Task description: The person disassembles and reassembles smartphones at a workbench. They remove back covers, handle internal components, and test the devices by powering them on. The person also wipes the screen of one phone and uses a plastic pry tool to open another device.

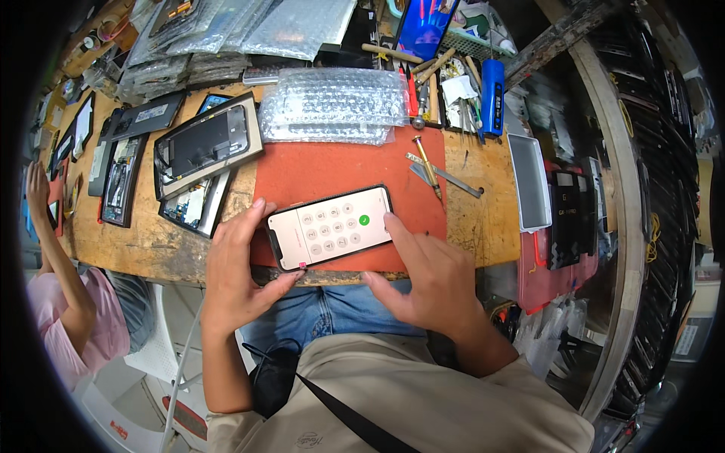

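Observation:
A smartphone [329,226] with a dark frame lies tilted at the front of the red mat [332,167], its lit screen showing a keypad and a green call button. A small pink tab shows at its lower edge. Beside the phone's left end is my left hand [240,272], open, fingers stretched and thumb apart. My right hand [434,279] is open at the other end, its index fingertip at the phone's right edge and its thumb spread below. Neither hand is wrapped round the phone.
Bubble-wrapped parts [332,106] lie behind the mat. Opened phones [204,143] crowd the left of the wooden bench. A brass-coloured screwdriver [427,164], metal tweezers [453,180] and a grey tray [529,183] are on the right. Another person's arm [57,241] reaches in at far left.

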`<state>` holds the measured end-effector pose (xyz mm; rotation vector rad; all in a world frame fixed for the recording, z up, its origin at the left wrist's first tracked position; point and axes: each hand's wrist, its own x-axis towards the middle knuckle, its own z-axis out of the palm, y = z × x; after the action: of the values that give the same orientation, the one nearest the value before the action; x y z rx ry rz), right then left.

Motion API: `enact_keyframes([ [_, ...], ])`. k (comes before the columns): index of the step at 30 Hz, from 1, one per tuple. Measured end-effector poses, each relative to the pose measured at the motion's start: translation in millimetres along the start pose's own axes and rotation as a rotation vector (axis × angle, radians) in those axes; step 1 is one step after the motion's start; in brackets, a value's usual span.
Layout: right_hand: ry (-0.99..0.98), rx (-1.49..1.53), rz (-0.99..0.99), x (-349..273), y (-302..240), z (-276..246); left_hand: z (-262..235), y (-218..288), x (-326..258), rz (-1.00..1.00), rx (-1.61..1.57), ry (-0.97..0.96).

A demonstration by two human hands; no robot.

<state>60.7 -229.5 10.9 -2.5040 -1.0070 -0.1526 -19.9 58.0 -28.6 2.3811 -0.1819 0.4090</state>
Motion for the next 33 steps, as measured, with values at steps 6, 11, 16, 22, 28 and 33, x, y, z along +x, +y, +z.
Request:
enact_keyframes([
  [6, 0.056, 0.004, -0.062, 30, -4, 11, 0, -1, -2, 0.001, 0.001, -0.011],
  [11, -0.017, 0.105, -0.173, 40, -41, 28, -1, -1, 0, 0.011, 0.006, -0.005],
  [16, -0.058, 0.113, -0.15, 46, -44, 22, -5, -2, 1, 0.051, -0.007, -0.012],
  [22, 0.097, 0.017, 0.203, 16, 26, -16, -3, 3, 1, 0.024, 0.051, -0.011],
  [28, 0.187, 0.039, 0.402, -26, 77, -37, -13, 12, 12, 0.01, 0.056, -0.079],
  [33, 0.248, 0.147, 0.331, -19, 66, -25, -19, 15, 17, 0.051, 0.041, -0.126],
])
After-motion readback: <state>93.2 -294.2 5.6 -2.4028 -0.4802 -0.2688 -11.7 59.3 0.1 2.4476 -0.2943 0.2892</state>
